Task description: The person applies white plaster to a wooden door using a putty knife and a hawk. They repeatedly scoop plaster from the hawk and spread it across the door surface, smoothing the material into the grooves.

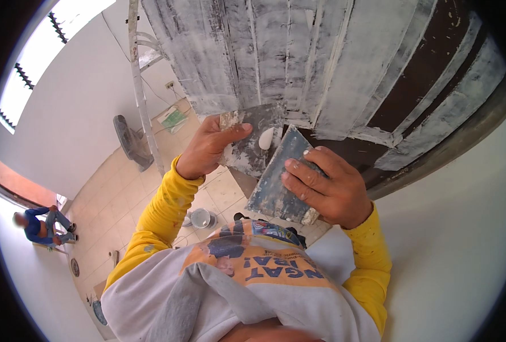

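Observation:
My left hand (207, 149) grips a flat, putty-smeared metal scraper (244, 155), the thumb pressed on its face. A white dab of putty (266, 139) sits on that blade near its right edge. In my right hand (337, 191) is a second putty scraper (273, 191), a wide blue-grey blade with specks of dried putty, its fingers spread across the face. The two blades are close together, one tilted toward the other; whether they touch I cannot tell. Just beyond them stands a panelled wooden door (287, 62), mostly coated in streaky white-grey filler, with dark brown strips bare at the right.
A ladder-like upright (141, 97) stands left of the door, with a dark fan (132, 142) beside it on the tiled floor (113, 194). Below my left arm is an open container (202, 218). A person (45, 228) sits against the far-left wall. A white wall (446, 251) curves along my right.

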`<state>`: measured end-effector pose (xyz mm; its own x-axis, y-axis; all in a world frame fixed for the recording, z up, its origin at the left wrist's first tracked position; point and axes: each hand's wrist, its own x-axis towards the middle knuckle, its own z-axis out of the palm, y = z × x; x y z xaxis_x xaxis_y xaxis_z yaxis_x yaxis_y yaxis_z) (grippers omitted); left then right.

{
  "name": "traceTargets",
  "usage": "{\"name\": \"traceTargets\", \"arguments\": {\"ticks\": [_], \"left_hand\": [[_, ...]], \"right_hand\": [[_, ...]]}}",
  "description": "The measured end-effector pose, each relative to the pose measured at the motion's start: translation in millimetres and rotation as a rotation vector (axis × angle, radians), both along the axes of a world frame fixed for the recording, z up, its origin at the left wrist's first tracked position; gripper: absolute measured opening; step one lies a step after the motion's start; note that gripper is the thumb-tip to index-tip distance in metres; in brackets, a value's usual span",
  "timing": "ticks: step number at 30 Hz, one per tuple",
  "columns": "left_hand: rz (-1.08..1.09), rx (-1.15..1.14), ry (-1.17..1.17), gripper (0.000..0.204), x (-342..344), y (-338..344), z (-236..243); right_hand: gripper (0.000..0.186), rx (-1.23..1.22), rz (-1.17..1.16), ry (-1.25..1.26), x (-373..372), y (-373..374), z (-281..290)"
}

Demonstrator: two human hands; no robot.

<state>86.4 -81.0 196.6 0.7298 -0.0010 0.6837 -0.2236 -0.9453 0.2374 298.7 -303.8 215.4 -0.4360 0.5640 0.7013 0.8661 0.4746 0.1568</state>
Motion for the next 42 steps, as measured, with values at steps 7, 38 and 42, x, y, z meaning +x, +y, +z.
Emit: {"name": "traceTargets", "arguments": {"ticks": [7, 38, 42], "left_hand": [[0.148, -0.341, 0.237, 0.034, 4.0, -16.3, 15.8], [0.361, -1.561, -0.023, 0.040, -31.7, 14.5, -173.0], [0.328, -1.742, -0.118, 0.039, -25.6, 13.5, -167.4]], "right_hand": [[0.026, -0.088, -0.096, -0.043, 3.7, -3.3, 0.3], [0.019, 0.076, -0.134, 1.225, 132.8, 23.7, -26.1], [0.022, 0.115, -0.208, 1.152, 131.7, 19.9, -37.2]]}}
